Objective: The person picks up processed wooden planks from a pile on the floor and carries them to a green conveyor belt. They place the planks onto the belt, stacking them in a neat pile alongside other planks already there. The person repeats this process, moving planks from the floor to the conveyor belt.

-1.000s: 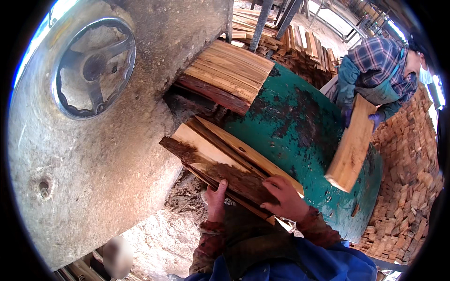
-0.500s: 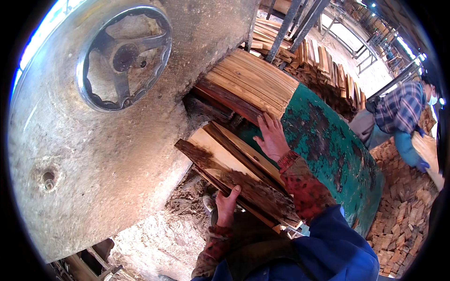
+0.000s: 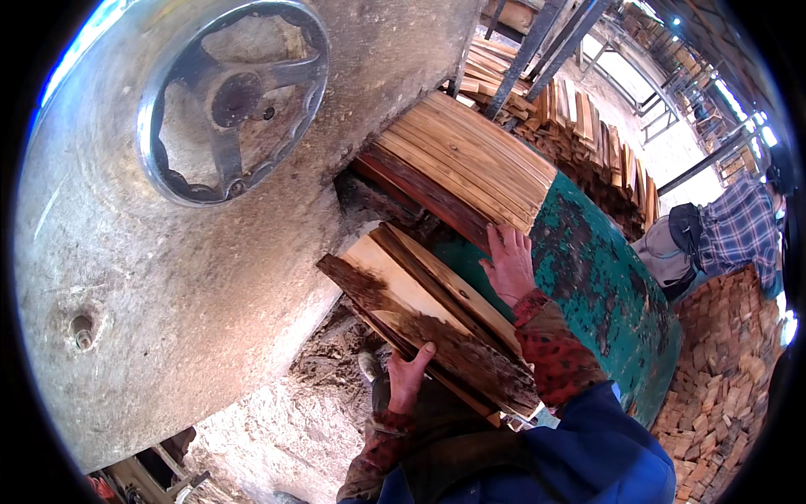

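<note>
My left hand (image 3: 406, 380) is closed on the near edge of a rough, bark-streaked board (image 3: 445, 340), thumb on top and the fingers hidden beneath. That board lies tilted on a small stack with a pale board (image 3: 382, 267), close against my body. My right hand (image 3: 510, 267) is open, its fingers stretched onto the near end of a dark reddish-brown board (image 3: 428, 191). This dark board stands along the side of a tight row of light boards (image 3: 470, 147), which rests on a green, worn metal surface (image 3: 579, 269).
A large panel (image 3: 210, 311) with a metal handwheel (image 3: 235, 101) rises on the left. Stacked wood (image 3: 579, 118) stands behind steel posts at the back. On the right, a person in a checked shirt (image 3: 739, 223) bends by a big pile of wood pieces (image 3: 722, 361).
The view has shifted slightly; both my hands keep nearly the same hold and touch on the boards. The person at right has bent lower, and the pale board they held is out of sight.
</note>
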`<state>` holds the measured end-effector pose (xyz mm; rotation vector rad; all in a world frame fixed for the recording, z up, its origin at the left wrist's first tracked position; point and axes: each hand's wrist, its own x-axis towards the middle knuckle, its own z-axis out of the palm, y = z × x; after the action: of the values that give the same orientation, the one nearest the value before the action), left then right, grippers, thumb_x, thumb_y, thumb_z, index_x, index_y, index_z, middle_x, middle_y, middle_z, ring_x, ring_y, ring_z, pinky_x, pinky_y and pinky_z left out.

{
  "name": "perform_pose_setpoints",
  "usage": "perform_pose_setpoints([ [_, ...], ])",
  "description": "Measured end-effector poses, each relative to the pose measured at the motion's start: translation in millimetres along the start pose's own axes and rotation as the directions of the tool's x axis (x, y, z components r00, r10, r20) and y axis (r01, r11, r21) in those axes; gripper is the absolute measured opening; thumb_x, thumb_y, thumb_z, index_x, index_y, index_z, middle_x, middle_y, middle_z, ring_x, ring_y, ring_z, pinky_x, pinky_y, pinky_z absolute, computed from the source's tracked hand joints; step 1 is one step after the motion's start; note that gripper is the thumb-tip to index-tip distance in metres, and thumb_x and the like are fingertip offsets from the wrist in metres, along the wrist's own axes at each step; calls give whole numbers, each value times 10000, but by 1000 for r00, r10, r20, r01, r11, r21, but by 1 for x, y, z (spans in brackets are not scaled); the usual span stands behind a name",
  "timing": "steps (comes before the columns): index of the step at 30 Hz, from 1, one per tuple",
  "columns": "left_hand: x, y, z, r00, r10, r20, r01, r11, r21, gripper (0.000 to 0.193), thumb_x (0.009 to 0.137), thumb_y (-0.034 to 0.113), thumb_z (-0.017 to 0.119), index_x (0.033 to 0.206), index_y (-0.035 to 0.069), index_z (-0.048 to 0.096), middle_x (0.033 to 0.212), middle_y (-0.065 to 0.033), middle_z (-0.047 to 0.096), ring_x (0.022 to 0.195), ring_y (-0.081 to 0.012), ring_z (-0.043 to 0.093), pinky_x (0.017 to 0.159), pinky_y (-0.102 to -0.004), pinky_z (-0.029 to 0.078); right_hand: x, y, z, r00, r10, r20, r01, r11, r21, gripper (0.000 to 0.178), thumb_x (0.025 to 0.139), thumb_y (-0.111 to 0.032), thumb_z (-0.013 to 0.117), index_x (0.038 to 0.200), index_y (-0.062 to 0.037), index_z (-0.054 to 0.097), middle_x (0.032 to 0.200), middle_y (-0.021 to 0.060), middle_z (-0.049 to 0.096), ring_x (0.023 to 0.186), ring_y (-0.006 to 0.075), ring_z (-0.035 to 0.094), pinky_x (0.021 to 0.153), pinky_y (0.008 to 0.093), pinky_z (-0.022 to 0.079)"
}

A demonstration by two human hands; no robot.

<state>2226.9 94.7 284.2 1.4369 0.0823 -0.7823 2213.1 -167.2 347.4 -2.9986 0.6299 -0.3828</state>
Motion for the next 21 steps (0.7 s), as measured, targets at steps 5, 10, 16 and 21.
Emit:
perform_pose_setpoints([
  [5, 4, -13, -3, 1000, -16, 10, 16, 1000, -19, 514, 773, 306, 810, 1106, -39, 624, 1014, -88, 688, 928, -147, 625, 856, -301, 499, 3, 3, 9, 999, 14, 38, -16, 998, 67, 716, 726, -100, 744, 1351, 17, 415, 1198, 186, 448, 1067, 375, 510, 885, 437, 440],
  [10, 4, -12, -4, 1000, -13, -1, 13, 999, -50, 521, 760, 308, 819, 1096, -41, 624, 986, -89, 695, 903, -146, 633, 840, -299, 505, 52, -18, 31, 996, 2, 93, -19, 982, 187, 706, 766, -127, 723, 1375, -9, 384, 1152, 203, 534, 1005, 403, 570, 820, 451, 481],
  [16, 4, -17, -1, 1000, 25, 19, -23, 995, -101, 494, 763, 291, 811, 1085, -35, 625, 976, -95, 697, 903, -160, 641, 840, -309, 507, 134, -47, 59, 987, 53, 153, -70, 991, 112, 444, 783, -224, 712, 1107, -24, 484, 944, 202, 643, 886, 388, 628, 747, 491, 497],
  [21, 7, -23, -4, 999, 27, 27, -25, 998, -49, 486, 767, 293, 803, 1083, -32, 626, 981, -107, 695, 920, -174, 644, 846, -316, 506, 133, -48, 68, 992, 82, 98, -95, 985, 143, 378, 785, -245, 705, 1025, -44, 494, 906, 210, 661, 892, 393, 634, 743, 500, 496],
])
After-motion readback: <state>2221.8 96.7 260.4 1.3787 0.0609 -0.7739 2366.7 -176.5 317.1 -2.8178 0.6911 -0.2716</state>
